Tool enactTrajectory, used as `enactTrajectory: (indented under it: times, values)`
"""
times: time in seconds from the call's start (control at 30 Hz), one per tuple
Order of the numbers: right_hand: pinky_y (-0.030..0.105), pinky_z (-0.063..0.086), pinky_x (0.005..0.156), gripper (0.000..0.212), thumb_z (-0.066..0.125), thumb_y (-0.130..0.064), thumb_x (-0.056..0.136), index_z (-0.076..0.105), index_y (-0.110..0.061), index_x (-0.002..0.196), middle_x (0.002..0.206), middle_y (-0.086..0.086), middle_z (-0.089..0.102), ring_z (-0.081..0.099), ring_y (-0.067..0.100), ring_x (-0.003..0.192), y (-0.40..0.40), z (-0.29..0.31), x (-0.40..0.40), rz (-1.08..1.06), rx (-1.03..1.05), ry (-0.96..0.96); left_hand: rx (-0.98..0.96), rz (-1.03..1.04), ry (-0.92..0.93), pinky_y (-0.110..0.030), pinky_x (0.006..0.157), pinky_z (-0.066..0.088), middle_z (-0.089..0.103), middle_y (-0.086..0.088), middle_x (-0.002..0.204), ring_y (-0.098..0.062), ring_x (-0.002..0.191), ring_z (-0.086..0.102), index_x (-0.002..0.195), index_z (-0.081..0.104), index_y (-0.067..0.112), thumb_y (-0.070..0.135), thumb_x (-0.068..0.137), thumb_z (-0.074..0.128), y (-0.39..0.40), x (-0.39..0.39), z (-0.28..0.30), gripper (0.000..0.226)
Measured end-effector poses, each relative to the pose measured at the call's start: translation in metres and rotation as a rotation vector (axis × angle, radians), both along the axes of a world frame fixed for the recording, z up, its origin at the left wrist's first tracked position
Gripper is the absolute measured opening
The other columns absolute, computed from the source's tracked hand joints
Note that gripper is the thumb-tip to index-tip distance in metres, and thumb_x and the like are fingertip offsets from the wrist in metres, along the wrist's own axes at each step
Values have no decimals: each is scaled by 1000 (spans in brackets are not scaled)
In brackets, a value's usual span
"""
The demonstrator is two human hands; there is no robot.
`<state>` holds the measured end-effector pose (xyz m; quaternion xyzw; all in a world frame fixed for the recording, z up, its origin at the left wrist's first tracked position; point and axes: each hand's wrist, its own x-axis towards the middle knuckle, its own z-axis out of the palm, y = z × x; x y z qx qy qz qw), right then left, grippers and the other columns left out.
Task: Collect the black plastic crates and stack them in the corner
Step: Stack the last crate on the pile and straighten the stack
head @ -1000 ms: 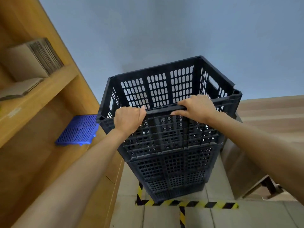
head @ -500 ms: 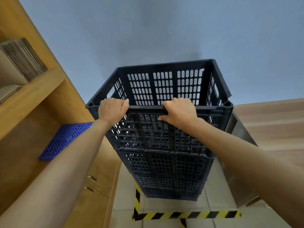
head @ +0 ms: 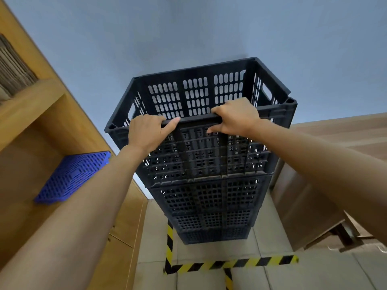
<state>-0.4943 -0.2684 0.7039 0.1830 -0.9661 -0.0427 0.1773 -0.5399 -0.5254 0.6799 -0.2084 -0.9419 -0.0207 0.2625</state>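
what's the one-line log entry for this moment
stage: stacking | left hand: grips top crate near rim | right hand: grips same rim | crate stack: on floor by wall

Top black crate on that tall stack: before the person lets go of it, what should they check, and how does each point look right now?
1. Left hand grips the near rim of the top black crate: ok.
2. Right hand grips the same rim: ok.
3. Top crate seated level on the stack of black crates: cannot tell; the far side is hidden.
4. Stack stands inside the yellow-black floor tape: ok.
5. Stack clear of the wooden shelf unit: ok.
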Motion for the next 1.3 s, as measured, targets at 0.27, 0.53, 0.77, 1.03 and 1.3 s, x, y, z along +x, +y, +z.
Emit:
enactTrajectory:
  times: [0.27, 0.53, 0.77, 1.03, 1.3]
  values:
    - [23, 31, 51, 51, 50, -77, 75, 58, -27, 80, 50, -14, 40, 54, 16, 53, 57, 10, -35, 12, 57, -32, -29, 100, -20, -27, 45, 33, 39, 3, 43, -19, 42, 47, 51, 45, 16, 72, 92, 19, 64, 1, 5, 74]
    - [22, 39, 46, 59, 45, -79, 75, 64, -24, 85, 54, -7, 57, 55, 15, 49, 69, 1, -48, 31, 74, 29, -26, 129, 30, -24, 40, 31, 43, 2, 39, -18, 38, 48, 45, 40, 20, 69, 92, 17, 66, -5, 4, 72]
    - [25, 36, 51, 57, 50, -77, 76, 57, -20, 80, 54, -8, 48, 58, 19, 57, 55, -2, -49, 3, 50, 18, -34, 112, 65, -21, 41, 26, 33, 6, 36, -15, 35, 41, 45, 39, 18, 66, 94, 11, 51, -17, 3, 74]
    - [28, 33, 58, 48, 56, -67, 80, 49, -20, 79, 55, -9, 33, 46, 21, 61, 12, -7, -50, -62, -39, -23, -6, 50, 116, -22, 43, 24, 39, 4, 38, -13, 36, 36, 47, 48, 17, 67, 93, 1, 12, -54, 1, 82]
    - [28, 36, 56, 46, 55, -67, 82, 59, -22, 91, 56, -9, 38, 53, 20, 63, -16, -2, -51, -100, -50, -39, -5, 15, 84, -26, 46, 34, 44, 1, 40, -16, 38, 40, 49, 49, 16, 62, 93, 15, -12, -71, 5, 72]
